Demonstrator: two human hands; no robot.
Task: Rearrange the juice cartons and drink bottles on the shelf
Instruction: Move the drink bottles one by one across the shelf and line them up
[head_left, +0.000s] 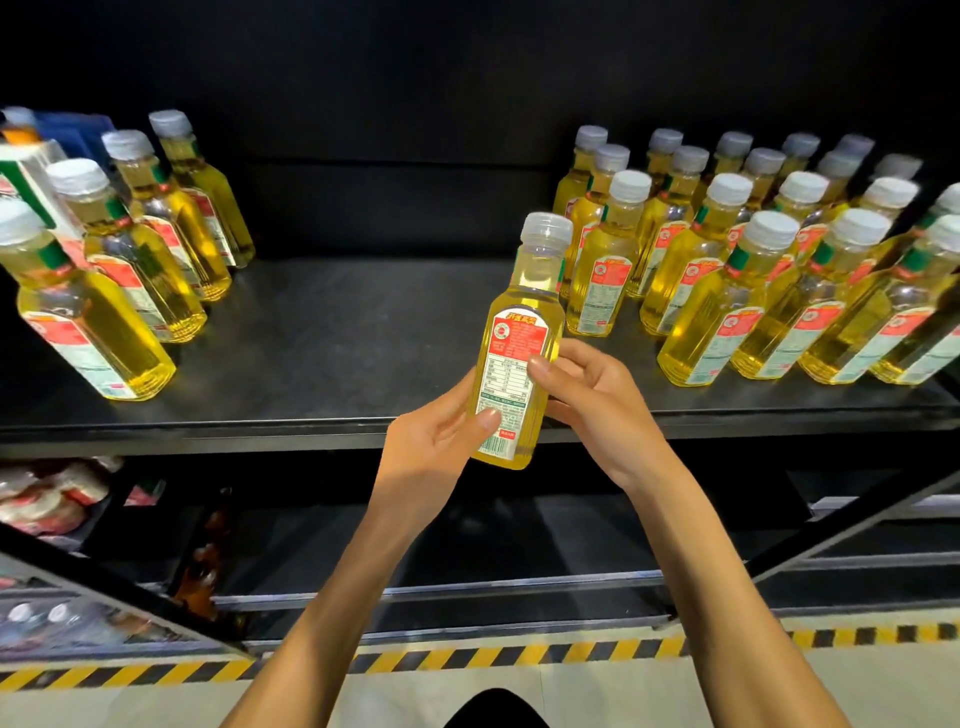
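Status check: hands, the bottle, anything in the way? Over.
Both busy: left hand grips base of held bottle, right hand its side. It's upright at shelf front edge. Either side, standing bottles; none in between.

Dim light, black surroundings.
Black back panel (389, 78) behind matte black shelf (332, 332); lower tier (519, 545) shadowed; pale floor (857, 686) edged with yellow-black striped tape (519, 656).

Single head-worn wide-angle view. Faces forward and down onto black shelf (332, 332), from near, just in front of its edge. Lower tier (519, 540) and striped floor tape (519, 656) beneath shelf.
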